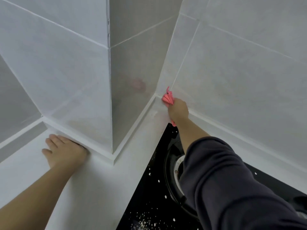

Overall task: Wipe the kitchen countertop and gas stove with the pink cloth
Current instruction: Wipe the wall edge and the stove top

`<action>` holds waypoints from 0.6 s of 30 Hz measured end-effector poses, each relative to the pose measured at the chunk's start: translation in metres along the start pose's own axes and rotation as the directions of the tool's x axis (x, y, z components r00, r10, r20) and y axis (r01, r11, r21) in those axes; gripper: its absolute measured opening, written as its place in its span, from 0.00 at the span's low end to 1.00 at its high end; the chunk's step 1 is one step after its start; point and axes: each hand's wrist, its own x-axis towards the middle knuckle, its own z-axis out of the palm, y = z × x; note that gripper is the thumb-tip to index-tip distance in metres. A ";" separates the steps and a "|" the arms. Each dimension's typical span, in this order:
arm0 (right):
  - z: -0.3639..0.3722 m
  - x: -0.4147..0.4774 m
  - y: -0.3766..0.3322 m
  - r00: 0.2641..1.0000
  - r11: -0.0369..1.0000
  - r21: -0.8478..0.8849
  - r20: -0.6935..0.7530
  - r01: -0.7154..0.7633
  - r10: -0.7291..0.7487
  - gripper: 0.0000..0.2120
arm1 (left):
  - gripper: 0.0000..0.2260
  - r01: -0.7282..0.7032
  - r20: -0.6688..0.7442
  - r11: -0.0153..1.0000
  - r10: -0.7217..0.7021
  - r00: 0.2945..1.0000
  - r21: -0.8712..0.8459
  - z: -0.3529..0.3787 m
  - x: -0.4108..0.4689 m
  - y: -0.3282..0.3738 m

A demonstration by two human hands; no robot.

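Cloth point(167, 98) looks soft, light, floppy, so the right hand point(178, 111) wadding its middle in a closed grip seems right, left hand point(64, 150) lying flat and open on the table point(93, 188).

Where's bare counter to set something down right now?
Bare countertop lies between the left hand and the left edge of the gas stove. A narrower strip runs beside the pillar toward the corner where the right hand grips the pink cloth. Crowded: the stove, with burner and specks under the right arm.
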 end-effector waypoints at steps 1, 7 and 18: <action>0.005 0.002 -0.001 1.000 0.999 -0.042 -0.010 -0.012 0.011 0.08 | 0.29 -0.011 -0.029 1.000 0.010 1.000 -0.002 0.005 0.001 -0.002; 0.043 0.008 -0.008 0.998 0.995 -0.098 0.053 -0.024 0.029 0.21 | 0.30 -0.073 -0.247 0.996 0.060 0.967 -0.042 0.034 -0.006 -0.007; 0.061 -0.038 -0.019 0.973 0.972 -0.206 0.224 0.109 -0.062 0.20 | 0.28 -0.095 -0.267 0.991 0.066 0.961 -0.098 0.026 0.003 -0.004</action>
